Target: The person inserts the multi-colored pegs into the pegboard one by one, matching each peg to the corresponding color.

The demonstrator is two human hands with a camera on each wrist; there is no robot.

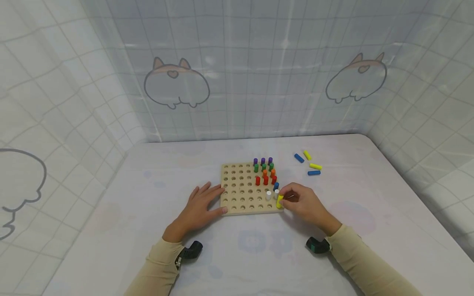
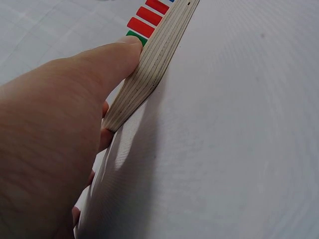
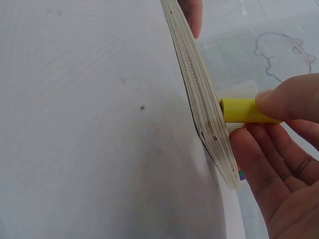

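Right hand (image 1: 305,203) pinches a smooth yellow cylindrical peg (image 1: 279,201) at the layered wooden pegboard's (image 1: 237,197) corner; left hand (image 1: 200,205) lies spread against its opposite edge.

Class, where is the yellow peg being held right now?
In the head view, the yellow peg sits at the pegboard's near right corner, pinched by the right hand.

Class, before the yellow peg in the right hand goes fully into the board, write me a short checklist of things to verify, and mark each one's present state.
1. Right hand pinches the yellow peg: ok.
2. Peg at the pegboard near right corner: ok.
3. Peg upright over its hole: cannot tell.
4. Left hand steadies the board's left edge: ok.
5. Board lies flat on the table: ok.
6. Spare pegs lie clear of the board: ok.
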